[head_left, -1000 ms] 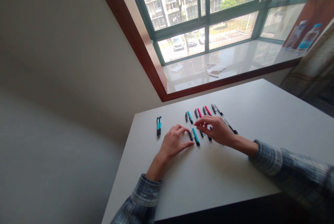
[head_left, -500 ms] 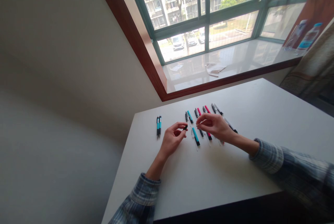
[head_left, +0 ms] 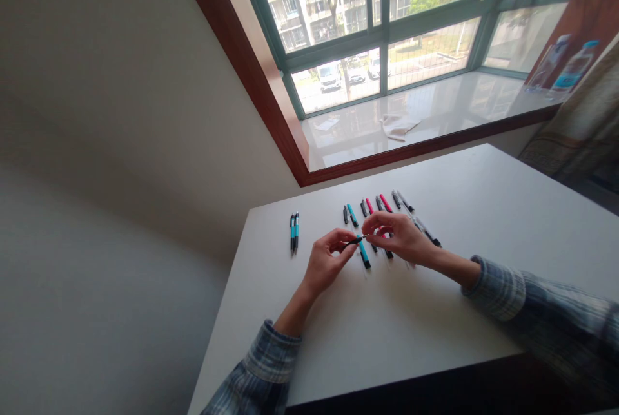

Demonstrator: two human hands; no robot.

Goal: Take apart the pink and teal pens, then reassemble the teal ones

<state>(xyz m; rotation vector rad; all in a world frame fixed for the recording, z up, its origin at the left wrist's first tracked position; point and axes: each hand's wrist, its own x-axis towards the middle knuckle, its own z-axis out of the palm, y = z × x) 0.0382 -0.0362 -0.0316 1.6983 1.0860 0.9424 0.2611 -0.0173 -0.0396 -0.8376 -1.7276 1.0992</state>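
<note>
My left hand (head_left: 331, 257) pinches a small black pen part (head_left: 353, 243) over the white table. Close against it, my right hand (head_left: 396, 236) has its thumb and index finger closed on a small thin piece (head_left: 365, 236) at the tip of the black part. Just below the fingers lies a turquoise and black pen barrel (head_left: 364, 255). Behind the hands are a turquoise piece (head_left: 353, 214), dark pen parts (head_left: 345, 214) and pink pieces (head_left: 385, 202), partly covered by my right hand. Two assembled turquoise and black pens (head_left: 294, 233) lie side by side to the left.
The white table (head_left: 387, 331) stands below a window with a red-brown frame (head_left: 382, 159). Grey and black pen parts (head_left: 428, 232) lie beyond my right hand. A cloth (head_left: 398, 126) and plastic bottles (head_left: 575, 69) are on the sill.
My left hand has moved right with the black part, up to my right hand. The fingertips of both hands now meet at the part, where there was a gap before.
</note>
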